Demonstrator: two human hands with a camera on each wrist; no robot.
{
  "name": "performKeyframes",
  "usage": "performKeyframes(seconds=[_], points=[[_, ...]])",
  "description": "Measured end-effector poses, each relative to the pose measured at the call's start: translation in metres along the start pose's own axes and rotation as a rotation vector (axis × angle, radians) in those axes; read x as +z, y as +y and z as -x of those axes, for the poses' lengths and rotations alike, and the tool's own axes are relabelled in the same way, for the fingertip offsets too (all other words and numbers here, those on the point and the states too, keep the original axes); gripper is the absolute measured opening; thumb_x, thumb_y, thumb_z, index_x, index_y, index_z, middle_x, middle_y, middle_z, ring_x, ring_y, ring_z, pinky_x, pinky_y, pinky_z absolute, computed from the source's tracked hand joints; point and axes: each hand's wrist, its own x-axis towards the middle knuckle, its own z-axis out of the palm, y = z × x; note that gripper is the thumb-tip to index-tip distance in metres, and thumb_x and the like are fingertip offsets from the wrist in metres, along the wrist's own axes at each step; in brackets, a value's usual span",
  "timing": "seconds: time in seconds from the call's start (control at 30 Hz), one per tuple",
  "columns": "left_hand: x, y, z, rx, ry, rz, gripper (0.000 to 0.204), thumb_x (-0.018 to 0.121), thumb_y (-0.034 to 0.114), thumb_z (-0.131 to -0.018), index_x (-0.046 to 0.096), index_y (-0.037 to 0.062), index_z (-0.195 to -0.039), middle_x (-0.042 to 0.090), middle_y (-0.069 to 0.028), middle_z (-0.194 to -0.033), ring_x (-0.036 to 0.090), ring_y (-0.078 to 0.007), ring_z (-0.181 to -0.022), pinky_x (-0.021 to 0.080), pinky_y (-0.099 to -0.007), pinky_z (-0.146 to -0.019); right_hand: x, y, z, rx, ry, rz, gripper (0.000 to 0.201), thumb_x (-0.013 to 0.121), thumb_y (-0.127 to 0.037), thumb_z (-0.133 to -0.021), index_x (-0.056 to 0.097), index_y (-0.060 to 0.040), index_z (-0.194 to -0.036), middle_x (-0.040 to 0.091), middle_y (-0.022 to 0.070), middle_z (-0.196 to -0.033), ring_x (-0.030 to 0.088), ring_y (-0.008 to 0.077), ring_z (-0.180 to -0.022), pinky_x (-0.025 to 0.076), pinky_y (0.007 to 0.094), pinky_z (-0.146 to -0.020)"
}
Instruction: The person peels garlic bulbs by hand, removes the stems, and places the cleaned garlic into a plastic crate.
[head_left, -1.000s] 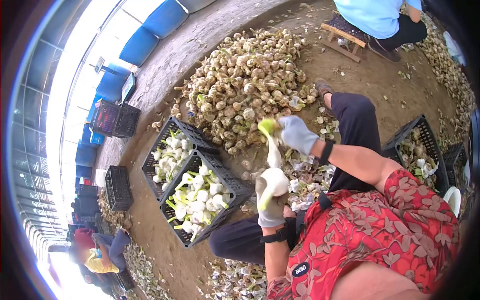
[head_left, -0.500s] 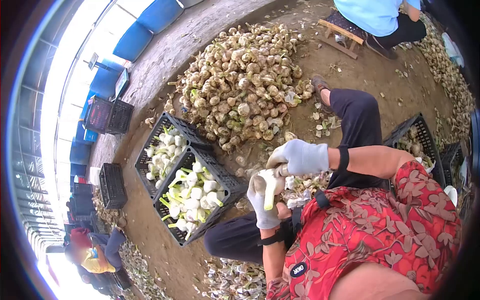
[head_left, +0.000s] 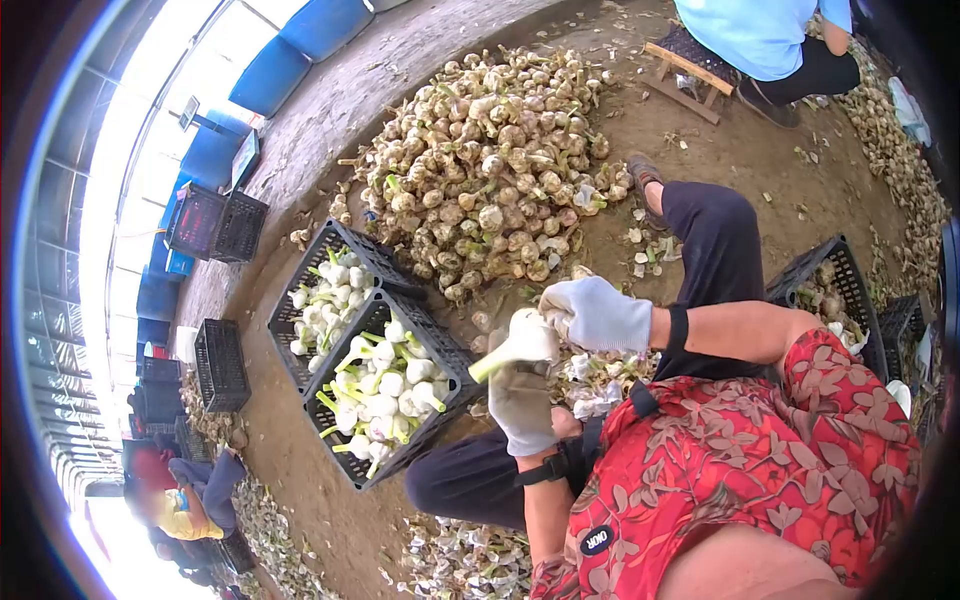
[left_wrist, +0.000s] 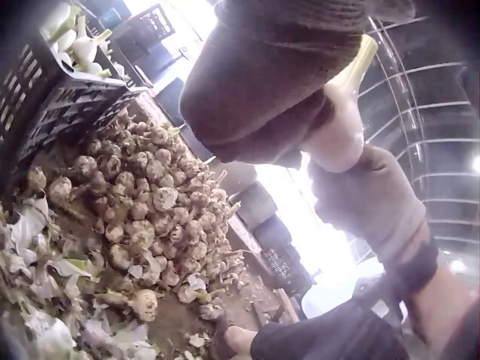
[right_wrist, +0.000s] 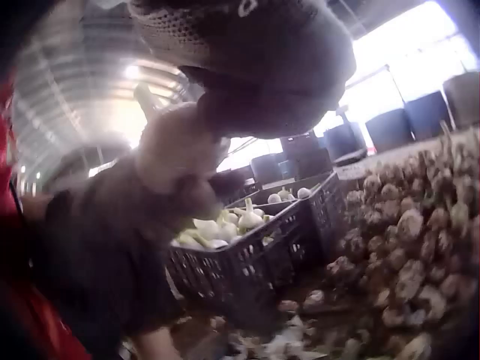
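Observation:
In the head view, a white garlic bulb with a pale green stem sits between my two gloved hands, its stem slanting toward the crates. My left hand grips it from below, fingers curled about the stem side. Against the other end, my right hand pinches the bulb with bent fingers. From the left wrist, the bulb shows smooth and white, with the right hand's fingers right at its base. The right wrist view is blurred, and the right hand covers part of the bulb.
Two black crates stand side by side; the nearer crate holds white garlic with green stems. Beyond lies a big heap of unpeeled garlic. Skins litter the ground between my legs. Another crate is at my right, and a person in blue sits farther off.
My right hand came down from the heap side, where it held a green-tipped strip, to the bulb; the strip no longer shows there. The bulb's stem swung round toward the crates.

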Motion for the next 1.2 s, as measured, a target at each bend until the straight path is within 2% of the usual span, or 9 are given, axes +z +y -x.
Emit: performKeyframes(seconds=[0.2,0.33,0.4,0.53,0.63,0.7,0.93,1.07,1.2], points=[[-0.014,-0.017,-0.002,-0.184,-0.038,0.311,0.04,0.051,0.035,-0.094,0.056,0.0054,-0.121,0.059,-0.0098,-0.121,0.056,-0.0243,-0.111,0.046,-0.0401,-0.095,0.018,-0.031,0.027,-0.129,-0.282,0.266,0.014,0.061,-0.013,-0.079,0.063,-0.0029,-0.09,0.064,0.0148,-0.079,0.063,0.0369,-0.073,0.05,0.0423,-0.062],[-0.021,-0.025,-0.007,-0.021,0.186,0.014,0.041,0.054,0.043,-0.094,0.059,0.0066,-0.112,0.064,-0.0081,-0.106,0.061,-0.0221,-0.1,0.05,-0.0382,-0.087,0.021,-0.022,0.03,-0.008,-0.262,-0.37,0.018,0.054,-0.009,-0.085,0.062,-0.0011,-0.099,0.065,0.0151,-0.083,0.065,0.0284,-0.081,0.05,0.0367,-0.07],[-0.02,-0.021,-0.01,-0.004,0.262,0.194,0.039,0.059,0.038,-0.091,0.059,0.005,-0.111,0.063,-0.0097,-0.107,0.059,-0.0247,-0.099,0.049,-0.0422,-0.084,-0.024,-0.05,0.014,0.261,-0.25,-0.72,0.016,0.054,-0.011,-0.09,0.062,0.0012,-0.097,0.066,0.0085,-0.079,0.063,0.0134,-0.064,0.051,0.028,-0.058],[-0.011,0.002,-0.012,-0.129,0.102,0.728,0.034,0.06,0.035,-0.091,0.06,0.0051,-0.108,0.06,-0.011,-0.108,0.054,-0.0269,-0.096,0.047,-0.0403,-0.078,-0.104,-0.07,0.013,0.172,-0.091,-1.164,0.025,0.061,-0.023,-0.089,0.066,0.0008,-0.095,0.067,0.0064,-0.074,0.059,0.0084,-0.051,0.043,0.0193,-0.043],[-0.018,0.009,-0.016,-0.11,0.055,0.738,0.034,0.059,0.025,-0.087,0.055,-0.0009,-0.109,0.059,-0.009,-0.101,0.051,-0.0266,-0.096,0.047,-0.0388,-0.079,-0.133,-0.045,-0.003,0.003,-0.601,-0.166,0.034,0.071,-0.033,-0.078,0.067,-0.0039,-0.096,0.067,0.0111,-0.077,0.066,0.0179,-0.067,0.051,0.0298,-0.059],[-0.012,0.01,-0.016,-0.133,0.062,0.747,0.033,0.058,0.025,-0.089,0.056,-0.0019,-0.108,0.058,-0.0101,-0.099,0.05,-0.0248,-0.095,0.047,-0.0386,-0.079,-0.112,-0.046,-0.003,-0.141,-0.484,0.484,0.038,0.073,-0.032,-0.076,0.065,-0.0071,-0.103,0.065,0.0126,-0.096,0.065,0.0322,-0.086,0.053,0.0384,-0.072],[0.014,-0.005,-0.005,0.042,0.207,-0.121,0.034,0.048,0.038,-0.095,0.061,0.0104,-0.11,0.066,-0.0065,-0.103,0.063,-0.0233,-0.096,0.051,-0.0427,-0.083,-0.013,-0.04,-0.022,-0.382,-0.286,0.261,0.048,0.071,-0.015,-0.07,0.06,-0.0118,-0.116,0.062,0.0118,-0.107,0.065,0.0333,-0.085,0.054,0.0387,-0.069],[-0.009,-0.008,-0.014,-0.103,0.293,0.442,0.044,0.047,0.043,-0.094,0.06,0.0052,-0.112,0.066,-0.0102,-0.108,0.062,-0.0266,-0.097,0.05,-0.0425,-0.085,0.013,-0.028,-0.025,-0.486,-0.307,0.327,0.017,0.063,-0.01,-0.071,0.066,-0.0114,-0.088,0.063,0.0106,-0.09,0.065,0.032,-0.073,0.052,0.0394,-0.059],[-0.042,0.001,-0.025,0.108,0.227,0.205,0.038,0.047,0.033,-0.094,0.058,0.0006,-0.11,0.063,-0.0174,-0.102,0.06,-0.0303,-0.094,0.053,-0.0469,-0.076,0.022,-0.012,-0.016,-0.584,-0.659,0.107,0.01,0.063,-0.012,-0.072,0.065,-0.0115,-0.082,0.061,0.0106,-0.076,0.064,0.0299,-0.07,0.051,0.0406,-0.059]])
